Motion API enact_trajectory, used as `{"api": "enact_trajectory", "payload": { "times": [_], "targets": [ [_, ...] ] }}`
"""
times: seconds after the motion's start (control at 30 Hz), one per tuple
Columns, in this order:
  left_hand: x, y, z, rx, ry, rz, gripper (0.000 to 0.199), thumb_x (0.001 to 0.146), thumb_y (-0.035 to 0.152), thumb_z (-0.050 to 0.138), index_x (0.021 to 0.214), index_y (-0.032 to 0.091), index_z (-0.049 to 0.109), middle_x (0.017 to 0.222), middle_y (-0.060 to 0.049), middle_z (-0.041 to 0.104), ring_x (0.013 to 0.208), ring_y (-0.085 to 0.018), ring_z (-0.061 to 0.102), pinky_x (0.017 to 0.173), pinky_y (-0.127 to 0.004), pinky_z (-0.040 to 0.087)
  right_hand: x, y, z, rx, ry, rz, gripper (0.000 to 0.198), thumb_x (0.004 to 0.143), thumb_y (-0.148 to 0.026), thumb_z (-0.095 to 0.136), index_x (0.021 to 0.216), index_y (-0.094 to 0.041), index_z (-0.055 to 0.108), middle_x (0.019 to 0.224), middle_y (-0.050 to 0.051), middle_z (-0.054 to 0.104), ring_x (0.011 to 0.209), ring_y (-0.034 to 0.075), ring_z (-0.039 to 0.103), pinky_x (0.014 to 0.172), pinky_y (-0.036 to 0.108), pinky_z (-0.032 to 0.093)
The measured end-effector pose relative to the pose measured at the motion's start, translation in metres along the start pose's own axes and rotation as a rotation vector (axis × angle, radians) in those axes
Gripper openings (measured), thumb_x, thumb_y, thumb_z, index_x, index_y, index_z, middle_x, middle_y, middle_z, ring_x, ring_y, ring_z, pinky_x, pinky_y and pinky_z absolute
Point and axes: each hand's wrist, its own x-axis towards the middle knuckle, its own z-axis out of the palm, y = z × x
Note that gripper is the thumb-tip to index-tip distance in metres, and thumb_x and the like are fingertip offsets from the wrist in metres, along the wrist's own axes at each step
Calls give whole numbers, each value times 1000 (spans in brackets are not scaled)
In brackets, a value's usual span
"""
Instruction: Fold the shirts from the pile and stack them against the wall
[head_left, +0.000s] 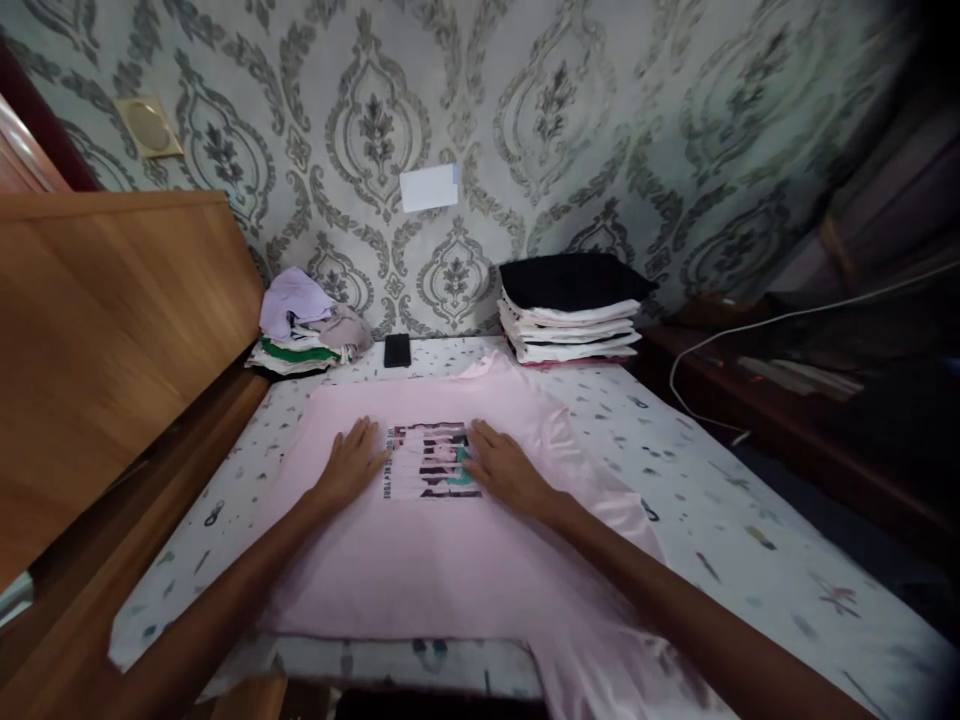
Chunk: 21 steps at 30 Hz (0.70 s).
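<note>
A pink T-shirt lies spread out sideways, its collar and sleeves toward the right and one sleeve hanging over the near edge. A dark printed picture with lettering sits on its front. My left hand rests flat on the fabric just left of the print, fingers stretched out. On the other side, my right hand lies flat with its fingertips at the print's right edge. Neither hand grips anything. The cloth shows wrinkles near the right sleeve.
A patterned white sheet covers the surface. At the back stand a neat clothes stack, a looser clothes pile and a black phone. A wooden panel rises at left; a white cable crosses at right.
</note>
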Motion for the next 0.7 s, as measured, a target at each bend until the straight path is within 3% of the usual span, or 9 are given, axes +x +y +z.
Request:
{"api": "enact_trajectory", "payload": {
  "times": [0.17, 0.33, 0.5, 0.6, 0.7],
  "targets": [
    [36, -49, -4, 123, 83, -198, 61, 100, 48, 26, 148, 13, 39, 161, -19, 31, 151, -30, 25, 119, -56, 23, 39, 9, 8, -37, -29, 3, 50, 104, -40, 35, 147, -16, 45, 158, 17, 38, 149, 26, 29, 119, 50, 23],
    [68, -101, -5, 189, 177, -292, 61, 100, 43, 23, 144, 7, 44, 157, -21, 39, 148, -30, 31, 117, -54, 29, 79, 58, -1, -95, 20, 106, 45, 104, -36, 34, 141, -14, 50, 153, 15, 45, 143, 25, 37, 115, 44, 29],
    [89, -119, -7, 211, 243, -302, 58, 99, 39, 23, 140, 7, 47, 150, -21, 47, 141, -31, 43, 112, -52, 37, 132, 104, -14, -172, 29, 200, 44, 97, -12, 33, 135, -13, 54, 134, 17, 59, 123, 26, 54, 100, 37, 43],
    [103, -125, -12, 223, 259, -273, 54, 98, 34, 27, 141, 9, 46, 149, -20, 48, 138, -31, 46, 110, -50, 40, 161, 120, -22, -221, 30, 222, 54, 91, -2, 32, 141, -11, 49, 131, 21, 57, 117, 28, 58, 93, 36, 45],
    [119, -131, -22, 259, 243, -173, 54, 94, 24, 30, 144, 9, 44, 153, -20, 43, 142, -31, 41, 111, -48, 39, 186, 131, -28, -274, -5, 191, 57, 92, -5, 38, 147, -15, 44, 138, 23, 50, 121, 32, 55, 95, 40, 44]
  ]
}}
